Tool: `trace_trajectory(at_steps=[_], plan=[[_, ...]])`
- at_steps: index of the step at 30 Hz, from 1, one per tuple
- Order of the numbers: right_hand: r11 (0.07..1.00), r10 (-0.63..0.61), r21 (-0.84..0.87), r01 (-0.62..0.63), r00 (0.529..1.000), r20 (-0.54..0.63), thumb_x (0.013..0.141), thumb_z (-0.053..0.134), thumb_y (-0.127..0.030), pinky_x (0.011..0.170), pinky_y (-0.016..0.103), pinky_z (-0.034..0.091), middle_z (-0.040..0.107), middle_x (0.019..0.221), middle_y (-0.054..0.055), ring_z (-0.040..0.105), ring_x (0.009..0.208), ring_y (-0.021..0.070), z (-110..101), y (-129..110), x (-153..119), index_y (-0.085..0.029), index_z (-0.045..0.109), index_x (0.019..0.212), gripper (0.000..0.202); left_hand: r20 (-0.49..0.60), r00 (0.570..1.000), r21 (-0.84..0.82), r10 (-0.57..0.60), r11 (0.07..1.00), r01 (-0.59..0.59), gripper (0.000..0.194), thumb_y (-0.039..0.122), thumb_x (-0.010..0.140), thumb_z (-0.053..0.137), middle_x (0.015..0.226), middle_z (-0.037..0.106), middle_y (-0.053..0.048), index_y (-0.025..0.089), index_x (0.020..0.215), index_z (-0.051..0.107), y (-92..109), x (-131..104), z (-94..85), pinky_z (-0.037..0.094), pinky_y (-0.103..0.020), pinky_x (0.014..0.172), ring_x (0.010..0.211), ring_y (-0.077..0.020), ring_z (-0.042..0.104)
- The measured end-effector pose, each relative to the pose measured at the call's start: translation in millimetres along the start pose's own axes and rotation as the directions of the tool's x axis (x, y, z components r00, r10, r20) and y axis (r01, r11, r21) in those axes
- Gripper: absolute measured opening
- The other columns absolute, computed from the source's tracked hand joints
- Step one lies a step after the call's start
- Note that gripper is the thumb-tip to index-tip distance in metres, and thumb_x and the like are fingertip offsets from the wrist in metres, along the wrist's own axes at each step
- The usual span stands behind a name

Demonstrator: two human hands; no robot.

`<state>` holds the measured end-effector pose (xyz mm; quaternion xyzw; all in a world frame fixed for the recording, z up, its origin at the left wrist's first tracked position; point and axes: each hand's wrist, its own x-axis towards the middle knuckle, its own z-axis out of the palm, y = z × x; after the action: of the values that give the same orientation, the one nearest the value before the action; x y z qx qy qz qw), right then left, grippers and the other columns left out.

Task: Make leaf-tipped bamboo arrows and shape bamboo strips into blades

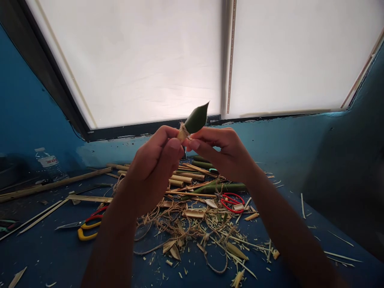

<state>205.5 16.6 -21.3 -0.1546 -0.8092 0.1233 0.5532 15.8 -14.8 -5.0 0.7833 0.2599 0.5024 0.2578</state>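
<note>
- Your left hand (154, 162) is pinching a short pale stub (181, 133) between thumb and fingers, above and beyond the twine tangle (177, 224).
- Your right hand (228, 150) is closing thumb and forefinger at the twine binding (185, 131) around that stub, also above the tangle.
- A green leaf-shaped piece (197, 119) is tilting up out of the binding, well above the tangle.
- Yellow-and-red-handled scissors (88, 229) are lying left of the tangle on the blue table (60, 260).
- Red-handled scissors (232, 203) are resting to its right.
- Cut stalks (192, 176) are lying beyond it.
- A clear bottle (49, 161) is standing far left, beyond the tangle.
</note>
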Motion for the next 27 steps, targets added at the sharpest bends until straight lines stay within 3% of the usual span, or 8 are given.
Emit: trace_trajectory(at_steps=[2, 6, 11, 16, 21, 27], plan=[[1.0, 0.001, 0.018, -0.002, 1.0, 0.016, 0.099, 0.061, -0.037, 0.055, 0.025, 0.028, 0.05, 0.069, -0.003, 0.036, 0.061, 0.0079, 0, -1, 0, -0.016, 0.069, 0.088, 0.024, 0.041, 0.999, -0.106, -0.024, 0.994, 0.028, 0.025, 0.042, 0.103, 0.048, 0.066, 0.03, 0.005, 0.023, 0.091, 0.055, -2, 1, 1.7, 0.022, -0.022, 0.043, 0.052, -0.0074, 0.025], [1.0, -0.004, 0.013, 0.004, 1.0, 0.029, 0.099, 0.059, -0.039, 0.058, 0.025, 0.03, 0.055, 0.073, 0.0, 0.04, 0.064, 0.0086, -1, -2, 1, -0.016, 0.069, 0.086, 0.028, 0.067, 0.997, -0.166, -0.039, 0.985, 0.05, 0.029, 0.043, 0.104, 0.046, 0.065, 0.024, 0.005, 0.021, 0.086, 0.054, -2, 2, 2.6, 0.02, -0.023, 0.044, 0.053, -0.0082, 0.023], [1.0, -0.008, -0.017, 0.008, 1.0, 0.004, 0.099, 0.059, -0.038, 0.053, 0.024, 0.027, 0.046, 0.064, -0.004, 0.03, 0.057, 0.0079, -2, -2, 0, -0.016, 0.069, 0.087, 0.027, 0.07, 0.995, -0.137, -0.072, 0.987, 0.081, 0.023, 0.046, 0.1, 0.053, 0.065, 0.035, 0.005, 0.023, 0.096, 0.053, 1, 1, 1.7, 0.019, -0.023, 0.042, 0.05, -0.0075, 0.025], [0.997, -0.049, -0.067, 0.046, 0.998, -0.047, 0.101, 0.056, -0.035, 0.052, 0.023, 0.026, 0.049, 0.067, -0.003, 0.03, 0.056, 0.0067, -4, -4, -1, -0.016, 0.068, 0.084, 0.029, -0.046, 0.999, -0.031, 0.009, 0.999, -0.011, 0.021, 0.041, 0.102, 0.051, 0.078, 0.048, 0.001, 0.022, 0.096, 0.058, -6, 3, 3.3, 0.036, -0.022, 0.051, 0.061, -0.0092, 0.042], [0.992, -0.082, -0.102, 0.079, 0.996, -0.028, 0.101, 0.056, -0.034, 0.052, 0.023, 0.027, 0.042, 0.061, -0.005, 0.029, 0.055, 0.0069, -5, -5, -1, -0.016, 0.068, 0.086, 0.027, -0.078, 0.995, -0.031, 0.056, 0.998, -0.058, 0.028, 0.048, 0.099, 0.053, 0.069, 0.044, 0.002, 0.022, 0.092, 0.062, -15, 7, 3.6, 0.029, -0.022, 0.046, 0.054, -0.0084, 0.034], [0.993, -0.074, -0.096, 0.073, 0.997, -0.001, 0.1, 0.058, -0.035, 0.053, 0.024, 0.027, 0.046, 0.063, -0.004, 0.03, 0.056, 0.0072, -4, -4, -1, -0.016, 0.069, 0.087, 0.025, -0.071, 0.997, -0.042, 0.019, 0.999, -0.022, 0.028, 0.048, 0.099, 0.053, 0.066, 0.039, 0.003, 0.022, 0.092, 0.061, -6, 6, 4.1, 0.023, -0.026, 0.045, 0.052, -0.0088, 0.03]])
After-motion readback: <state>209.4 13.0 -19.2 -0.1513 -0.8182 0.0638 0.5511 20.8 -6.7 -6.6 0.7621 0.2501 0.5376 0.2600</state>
